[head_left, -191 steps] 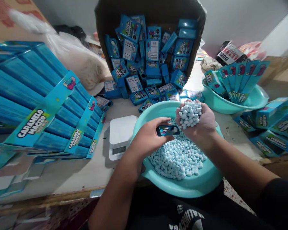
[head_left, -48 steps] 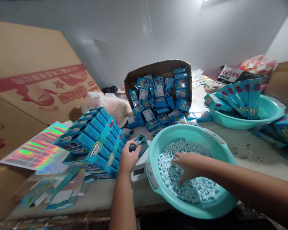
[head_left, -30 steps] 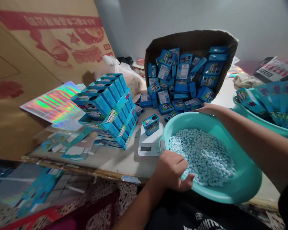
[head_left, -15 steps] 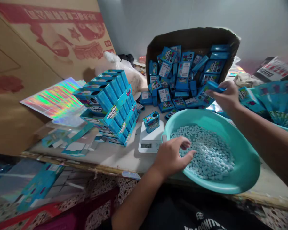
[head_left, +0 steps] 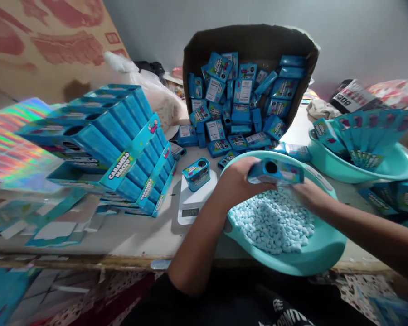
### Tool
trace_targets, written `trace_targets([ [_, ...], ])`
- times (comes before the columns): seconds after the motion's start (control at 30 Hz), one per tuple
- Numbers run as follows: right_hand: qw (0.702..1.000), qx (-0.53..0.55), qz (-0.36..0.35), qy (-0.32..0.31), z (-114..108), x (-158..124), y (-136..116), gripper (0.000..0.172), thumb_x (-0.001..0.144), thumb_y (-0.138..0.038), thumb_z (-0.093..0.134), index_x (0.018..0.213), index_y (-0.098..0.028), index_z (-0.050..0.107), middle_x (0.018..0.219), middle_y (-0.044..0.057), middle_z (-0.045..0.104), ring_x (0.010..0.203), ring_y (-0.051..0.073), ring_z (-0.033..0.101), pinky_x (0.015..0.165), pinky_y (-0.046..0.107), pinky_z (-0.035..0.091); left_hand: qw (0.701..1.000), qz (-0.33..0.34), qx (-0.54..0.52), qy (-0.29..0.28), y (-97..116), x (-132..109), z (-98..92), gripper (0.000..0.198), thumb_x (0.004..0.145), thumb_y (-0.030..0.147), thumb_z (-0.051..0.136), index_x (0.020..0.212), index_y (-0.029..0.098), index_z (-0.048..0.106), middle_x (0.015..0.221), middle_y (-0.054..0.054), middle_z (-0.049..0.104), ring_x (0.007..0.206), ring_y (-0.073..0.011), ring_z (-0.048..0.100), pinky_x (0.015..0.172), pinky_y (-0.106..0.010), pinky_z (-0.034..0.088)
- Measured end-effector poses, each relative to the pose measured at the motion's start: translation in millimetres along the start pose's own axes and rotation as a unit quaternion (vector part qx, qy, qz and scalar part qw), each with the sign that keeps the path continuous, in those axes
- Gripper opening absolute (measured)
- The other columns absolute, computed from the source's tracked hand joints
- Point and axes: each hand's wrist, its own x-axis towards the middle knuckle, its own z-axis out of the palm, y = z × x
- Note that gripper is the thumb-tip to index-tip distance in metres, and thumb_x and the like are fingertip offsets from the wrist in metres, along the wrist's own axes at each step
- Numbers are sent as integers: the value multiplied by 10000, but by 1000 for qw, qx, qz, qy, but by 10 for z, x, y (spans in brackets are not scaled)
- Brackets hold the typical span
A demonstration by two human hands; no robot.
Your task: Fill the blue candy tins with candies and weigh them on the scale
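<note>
Over the basin, a blue candy box (head_left: pixel 282 172) lies tilted on its side between my two hands, a dark round spot showing on its near end. My left hand (head_left: pixel 240 181) grips its left end, thumb below and fingers behind. At the right end, my right hand (head_left: pixel 309 194) is closed on the box, partly blurred and with its fingertips hidden. Beneath them, the turquoise basin (head_left: pixel 326 253) holds a heap of small pale-blue candies (head_left: pixel 272 222). Left of the basin, another blue candy box (head_left: pixel 196 174) stands upright on a white digital scale (head_left: pixel 204 194).
Stacked display trays (head_left: pixel 132 167) of blue boxes rise at left. Behind the basin, a cardboard carton (head_left: pixel 251 38) lies open, full of blue boxes. A second turquoise basin (head_left: pixel 394 167) with fanned blue packets is at right. Flat holographic sheets (head_left: pixel 17 140) lie far left.
My right hand has brought the candy box from beside the carton to above the basin. My left hand has risen from the candies and taken hold of it. The view has shifted right.
</note>
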Motion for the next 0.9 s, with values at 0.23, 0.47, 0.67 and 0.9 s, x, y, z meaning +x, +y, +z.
trace_targets([
  [0.23, 894, -302, -225, -244, 539, -582, 29, 673, 990, -526, 454, 1588, -227, 375, 1666, 118, 266, 1546, 355, 229, 1247, 606, 219, 947, -182, -238, 117, -62, -67, 86, 601, 718, 387, 854, 1135, 238, 447, 1049, -40, 734, 937, -214, 737, 814, -359, 594],
  [0.47, 830, -376, -338, -237, 827, -134, 316, 497, 1015, -388, 411, 1369, -115, 628, 1412, 213, 603, 1403, 368, 476, 1180, 618, 315, 972, -176, -140, 68, -48, -51, 41, 590, 689, 345, 863, 1095, 236, 450, 1011, -26, 694, 978, -236, 702, 813, -368, 551],
  [0.67, 878, -365, -279, -136, 432, 335, 420, 430, 1015, -355, 382, 1293, -160, 647, 1366, 185, 623, 1328, 342, 525, 1114, 594, 404, 972, -202, -81, 87, -41, -33, 19, 509, 716, 339, 836, 1036, 228, 457, 985, -26, 692, 984, -245, 694, 804, -357, 528],
  [0.9, 969, -184, -116, -113, 417, 398, 602, 629, 975, -607, 365, 1422, -200, 542, 1521, 147, 491, 1431, 330, 424, 1221, 561, 287, 970, -232, -46, 54, -34, -21, 23, 453, 766, 382, 790, 1035, 231, 459, 979, -41, 696, 930, -242, 702, 730, -322, 503],
])
